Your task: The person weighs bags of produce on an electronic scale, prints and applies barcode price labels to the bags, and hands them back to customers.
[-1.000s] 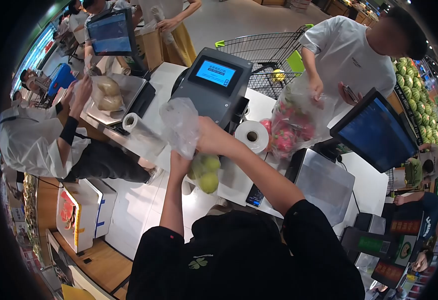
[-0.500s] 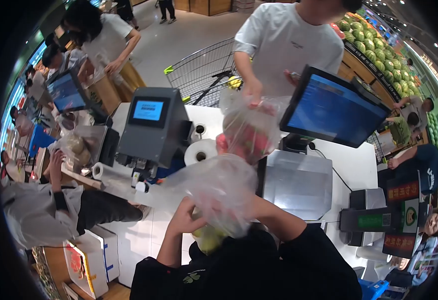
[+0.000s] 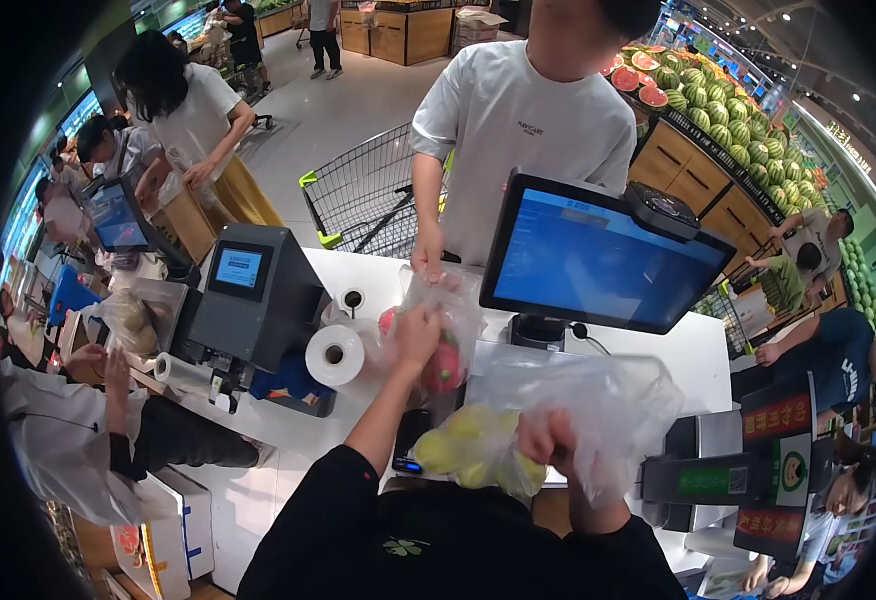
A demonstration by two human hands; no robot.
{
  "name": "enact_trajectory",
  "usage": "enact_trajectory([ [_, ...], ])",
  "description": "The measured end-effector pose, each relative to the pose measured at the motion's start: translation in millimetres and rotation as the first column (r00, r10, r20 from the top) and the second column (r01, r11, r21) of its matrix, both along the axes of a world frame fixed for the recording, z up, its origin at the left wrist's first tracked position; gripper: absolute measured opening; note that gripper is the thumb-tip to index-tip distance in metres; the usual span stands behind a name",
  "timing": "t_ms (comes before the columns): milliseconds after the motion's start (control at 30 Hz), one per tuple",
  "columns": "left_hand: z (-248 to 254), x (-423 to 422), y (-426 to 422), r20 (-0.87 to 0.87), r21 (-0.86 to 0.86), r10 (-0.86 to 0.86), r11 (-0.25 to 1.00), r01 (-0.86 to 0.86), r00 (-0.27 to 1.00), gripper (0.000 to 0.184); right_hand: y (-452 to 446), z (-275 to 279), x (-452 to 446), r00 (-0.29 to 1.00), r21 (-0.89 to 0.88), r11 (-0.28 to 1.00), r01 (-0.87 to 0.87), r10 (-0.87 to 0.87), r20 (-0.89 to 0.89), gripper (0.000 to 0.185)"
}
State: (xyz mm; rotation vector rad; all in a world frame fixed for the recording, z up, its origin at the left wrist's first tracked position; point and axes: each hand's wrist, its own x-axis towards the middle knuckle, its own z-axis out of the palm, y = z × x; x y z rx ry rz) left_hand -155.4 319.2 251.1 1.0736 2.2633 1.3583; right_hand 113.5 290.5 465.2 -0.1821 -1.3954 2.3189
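Observation:
My left hand [image 3: 417,338] reaches forward and is closed on a clear plastic bag of dragon fruit [image 3: 444,368], pinkish red through the film. Another person's hand [image 3: 430,262] holds the same bag near its top, so both hands are on it. Close to my body, my right hand [image 3: 546,438] is closed around the gathered neck of a clear bag of yellow-green fruit [image 3: 468,447]. The loose film of that bag billows out to the right, above the metal scale plate. What kind the yellow-green fruit is, I cannot tell.
A large screen [image 3: 603,258] stands right of centre on the white counter [image 3: 693,350]. To the left are a grey label printer [image 3: 243,295] and a plastic bag roll [image 3: 336,356]. Across the counter is a wire shopping cart [image 3: 363,190]. Another person works at far left.
My left hand has moved forward onto the dragon fruit bag. My right hand now grips the fruit bag's neck, and that bag has shifted right. The view has turned slightly.

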Motion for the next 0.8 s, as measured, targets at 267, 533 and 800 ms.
enact_trajectory([
  [267,16.1,23.1,-96.2,-0.006,0.357,0.188,0.918,-0.174,0.982,0.022,58.5,-4.6,-16.8,0.986,0.063,0.99,0.124,-0.13,0.107,0.044],
  [533,56.9,69.8,-193.2,0.119,0.28,0.185,0.936,-0.211,0.976,0.021,99.1,-51.5,-86.4,0.915,0.541,0.781,0.311,-0.401,0.053,0.036],
  [800,101.0,75.2,-268.4,-0.081,0.226,0.005,0.974,0.013,0.997,0.023,119.0,-59.5,-224.7,0.826,0.69,0.542,0.48,-0.545,-0.146,0.015],
])
